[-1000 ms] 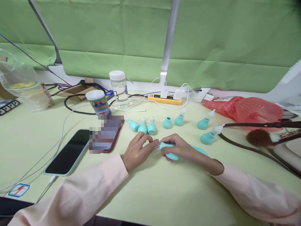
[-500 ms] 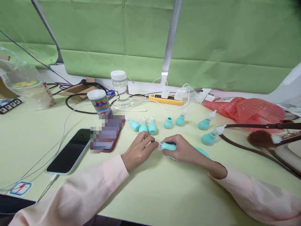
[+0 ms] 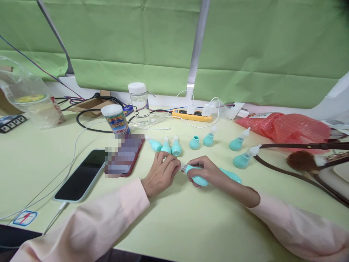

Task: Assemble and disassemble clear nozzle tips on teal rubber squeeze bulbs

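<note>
My right hand point(image 3: 203, 169) is wrapped round a teal squeeze-bulb nasal aspirator point(image 3: 199, 180), its clear nozzle point(image 3: 184, 168) pointing left. At the nozzle's far end, the fingertips of my left hand point(image 3: 163, 169) are pinched together; they partly hide the tip. Another teal bulb point(image 3: 231, 176) lies beyond my right wrist. Just past my left hand stand several teal aspirators with clear tips, among them one nearest point(image 3: 176, 148). An open bulb without a nozzle point(image 3: 194, 143) stands beside them. Farther right are more nozzled aspirators, such as one tilted on its side point(image 3: 242, 161).
Left of my hands lie a black-screened phone point(image 3: 81, 176) on a cable and a red-cased phone point(image 3: 133, 160). Behind are a printed tub point(image 3: 116, 120), a water bottle point(image 3: 139, 105) and a yellow power strip point(image 3: 180, 114). A red bubble-wrap bag point(image 3: 297, 129) and brown strap point(image 3: 289, 146) occupy the right.
The aspirator in my right hand has turned, so more of its bulb shows below the fingers. Both hands have shifted slightly left, and the left fingers have curled closer together.
</note>
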Available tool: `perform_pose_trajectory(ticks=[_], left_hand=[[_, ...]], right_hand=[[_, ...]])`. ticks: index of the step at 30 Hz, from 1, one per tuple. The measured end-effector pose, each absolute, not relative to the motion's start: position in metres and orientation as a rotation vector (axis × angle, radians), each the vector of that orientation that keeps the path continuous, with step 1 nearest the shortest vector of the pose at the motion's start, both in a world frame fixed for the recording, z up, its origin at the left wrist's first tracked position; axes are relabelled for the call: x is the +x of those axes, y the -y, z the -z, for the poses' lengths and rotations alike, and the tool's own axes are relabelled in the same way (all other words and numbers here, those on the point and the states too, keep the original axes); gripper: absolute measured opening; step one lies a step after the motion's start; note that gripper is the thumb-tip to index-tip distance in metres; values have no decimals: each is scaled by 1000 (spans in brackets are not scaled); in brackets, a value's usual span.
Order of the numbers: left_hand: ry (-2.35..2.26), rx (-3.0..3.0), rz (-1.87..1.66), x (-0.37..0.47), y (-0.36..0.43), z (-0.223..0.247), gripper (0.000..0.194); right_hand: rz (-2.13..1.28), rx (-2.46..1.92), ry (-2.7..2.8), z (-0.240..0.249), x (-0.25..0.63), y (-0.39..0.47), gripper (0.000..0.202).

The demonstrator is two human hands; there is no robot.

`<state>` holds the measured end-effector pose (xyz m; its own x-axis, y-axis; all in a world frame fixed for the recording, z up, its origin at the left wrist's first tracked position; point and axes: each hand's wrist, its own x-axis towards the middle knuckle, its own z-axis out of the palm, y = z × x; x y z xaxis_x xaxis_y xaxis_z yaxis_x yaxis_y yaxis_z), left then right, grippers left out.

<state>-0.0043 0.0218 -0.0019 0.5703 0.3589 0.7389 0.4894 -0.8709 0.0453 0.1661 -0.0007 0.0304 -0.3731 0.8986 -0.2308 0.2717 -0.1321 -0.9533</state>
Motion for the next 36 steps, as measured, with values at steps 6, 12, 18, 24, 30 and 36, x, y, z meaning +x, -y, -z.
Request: perform_pose_trajectory(ticks=[6,12,18,24,30,36], left_hand=[[828,-2730,1354,-4,-21,6,13],[871,-2811,1295,-2,-20,8,11],[930,-2818,1195,-6,-25,0,9],[1089,-2903,474,-17,-39,-11,14],[1041,-2858,188,-24,-42,-12,18],[1132,-2736,259,-22,-41,-18,18]], right_hand=[[-1829,-1198,1352,-29,168,-2,10],[-1951,-1214,1209,-26,167,-1,15],[-1813,-1218,1273,-27,168,-3,8],[-1657,-1290,1308,-31,170,-8,6],[-1587,-1333,1379,-30,170,-10,6],[-1576,-1355,1485,-31,168,-8,8]])
